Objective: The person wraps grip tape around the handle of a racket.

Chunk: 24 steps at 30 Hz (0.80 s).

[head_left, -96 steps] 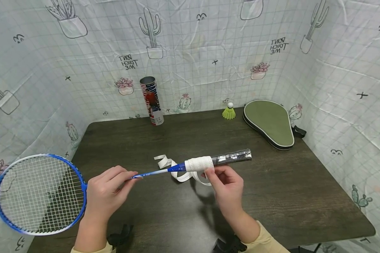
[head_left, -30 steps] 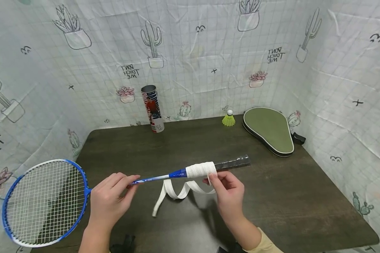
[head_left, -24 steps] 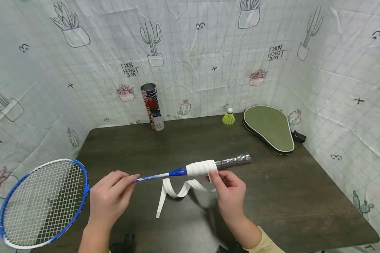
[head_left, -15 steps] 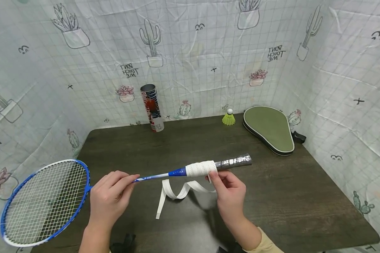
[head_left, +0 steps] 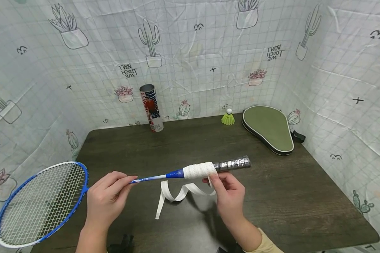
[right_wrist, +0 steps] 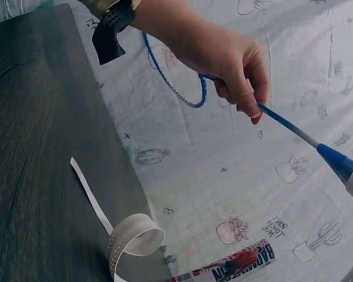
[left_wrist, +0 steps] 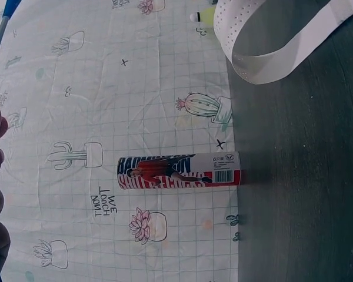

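Observation:
A blue-and-white badminton racket (head_left: pixel 175 173) is held level above the table, its strung head at the left. My left hand (head_left: pixel 106 196) pinches the thin shaft between thumb and fingers, near the head. White perforated overgrip tape (head_left: pixel 197 170) is wound round the part of the handle next to the blue cone. Toward the butt, the handle (head_left: pixel 234 164) shows dark and shiny. At the edge of the winding, my right hand (head_left: pixel 230 196) pinches the tape under the handle. From there the loose tail (left_wrist: pixel 270 70) hangs in curls, its end pointing down toward the table.
At the back of the dark table (head_left: pixel 297 200) stand a shuttlecock tube (head_left: pixel 151 109) and a yellow-green shuttlecock (head_left: pixel 228 117). A green paddle-shaped case (head_left: pixel 268 128) lies at the back right. Printed cloth (head_left: pixel 190 52) surrounds the table at the back and sides.
Since the earliest frame the racket has turned about its shaft, so its head looks narrower. The tape's tail has dropped from a bunched curl into a longer hanging one. Both hands keep their holds.

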### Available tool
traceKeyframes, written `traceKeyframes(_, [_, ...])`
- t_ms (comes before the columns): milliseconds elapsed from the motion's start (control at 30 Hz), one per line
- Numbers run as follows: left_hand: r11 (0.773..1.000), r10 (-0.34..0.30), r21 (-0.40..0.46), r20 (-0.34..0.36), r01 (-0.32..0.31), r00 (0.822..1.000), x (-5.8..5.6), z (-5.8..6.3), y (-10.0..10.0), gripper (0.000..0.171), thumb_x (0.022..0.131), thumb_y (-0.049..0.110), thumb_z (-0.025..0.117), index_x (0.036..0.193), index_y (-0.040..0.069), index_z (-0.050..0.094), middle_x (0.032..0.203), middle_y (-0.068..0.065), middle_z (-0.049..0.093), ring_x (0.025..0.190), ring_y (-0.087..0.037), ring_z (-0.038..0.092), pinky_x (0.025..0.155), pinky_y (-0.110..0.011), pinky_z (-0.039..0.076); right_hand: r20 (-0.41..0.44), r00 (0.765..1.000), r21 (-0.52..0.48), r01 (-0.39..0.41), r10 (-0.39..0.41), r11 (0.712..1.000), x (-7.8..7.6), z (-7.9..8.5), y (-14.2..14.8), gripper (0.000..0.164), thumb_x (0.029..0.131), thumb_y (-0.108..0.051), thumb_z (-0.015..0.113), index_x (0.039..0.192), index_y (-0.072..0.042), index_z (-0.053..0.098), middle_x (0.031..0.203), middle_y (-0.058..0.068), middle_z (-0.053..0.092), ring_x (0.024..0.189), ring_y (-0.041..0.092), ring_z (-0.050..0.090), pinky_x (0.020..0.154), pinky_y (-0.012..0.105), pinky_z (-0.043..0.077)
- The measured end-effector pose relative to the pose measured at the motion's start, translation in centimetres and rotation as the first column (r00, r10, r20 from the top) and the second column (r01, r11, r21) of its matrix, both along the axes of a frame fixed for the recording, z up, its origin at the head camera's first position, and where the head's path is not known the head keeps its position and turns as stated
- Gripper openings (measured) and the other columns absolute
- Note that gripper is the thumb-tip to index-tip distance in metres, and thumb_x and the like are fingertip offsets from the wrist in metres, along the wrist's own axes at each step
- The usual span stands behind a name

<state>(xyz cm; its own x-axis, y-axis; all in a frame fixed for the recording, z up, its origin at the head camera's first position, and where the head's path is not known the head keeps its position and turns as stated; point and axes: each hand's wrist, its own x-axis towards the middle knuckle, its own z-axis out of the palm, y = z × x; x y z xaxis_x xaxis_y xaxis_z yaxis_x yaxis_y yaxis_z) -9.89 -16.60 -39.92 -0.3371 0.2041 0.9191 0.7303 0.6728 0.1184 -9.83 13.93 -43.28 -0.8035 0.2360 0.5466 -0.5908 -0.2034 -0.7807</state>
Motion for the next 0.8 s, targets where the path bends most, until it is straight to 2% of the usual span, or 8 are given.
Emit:
traceKeyframes(133, [1.000, -0.008, -0.006, 0.001, 0.008, 1.000, -0.02, -0.07, -0.01, 0.033, 0.102, 0.031, 0.069, 0.087, 0.005, 0.082, 0.075, -0.001, 0.068, 0.056, -0.008, 0.047, 0.051, -0.015, 0.034, 0.021, 1.000, -0.001, 0.013, -0.013, 1.000, -0.04, 0.03, -0.01, 0.011, 0.094, 0.016, 0.061, 0.083, 0.019, 0.059, 0.079, -0.003, 0.076, 0.073, 0.010, 0.076, 0.067, 0.021, 0.059])
traceKeyframes(333, [0.999, -0.022, -0.034, 0.019, 0.022, 1.000, 0.09, 0.03, -0.09, 0.032, 0.101, 0.032, 0.069, 0.088, 0.006, 0.082, 0.073, 0.001, 0.066, 0.051, -0.002, 0.043, 0.048, -0.010, 0.030, -0.011, 1.000, -0.037, 0.021, -0.022, 0.999, -0.27, -0.03, -0.06, 0.010, 0.091, 0.018, 0.063, 0.081, 0.016, 0.061, 0.079, 0.000, 0.075, 0.069, 0.011, 0.075, 0.066, 0.020, 0.058])
traceKeyframes(633, [0.999, -0.043, -0.021, 0.031, 0.043, 0.999, 0.14, 0.04, -0.31, 0.032, 0.102, 0.031, 0.069, 0.087, 0.006, 0.082, 0.072, 0.002, 0.067, 0.051, -0.002, 0.044, 0.049, -0.009, 0.029, 0.005, 0.997, -0.030, -0.071, 0.071, 0.997, 0.00, -0.19, 0.17, 0.007, 0.089, 0.022, 0.059, 0.090, 0.016, 0.062, 0.088, -0.002, 0.076, 0.078, 0.011, 0.076, 0.074, 0.028, 0.062])
traceKeyframes(700, [0.999, -0.035, -0.008, 0.028, 0.036, 0.999, 0.07, -0.02, -0.22, 0.033, 0.101, 0.031, 0.069, 0.087, 0.005, 0.082, 0.072, 0.001, 0.068, 0.053, -0.004, 0.046, 0.050, -0.010, 0.031, -0.023, 0.997, -0.049, -0.070, 0.069, 0.996, -0.09, -0.17, 0.10, 0.007, 0.088, 0.023, 0.059, 0.087, 0.017, 0.061, 0.086, -0.001, 0.077, 0.077, 0.011, 0.076, 0.073, 0.027, 0.062])
traceKeyframes(800, [1.000, 0.017, 0.001, 0.007, -0.017, 1.000, -0.07, -0.12, 0.03, 0.033, 0.101, 0.032, 0.069, 0.086, 0.006, 0.082, 0.073, 0.001, 0.069, 0.057, -0.009, 0.050, 0.053, -0.016, 0.035, -0.042, 0.998, -0.070, -0.045, 0.042, 0.997, -0.25, -0.15, -0.08, 0.008, 0.087, 0.023, 0.062, 0.081, 0.017, 0.060, 0.081, 0.000, 0.076, 0.073, 0.010, 0.075, 0.070, 0.023, 0.060])
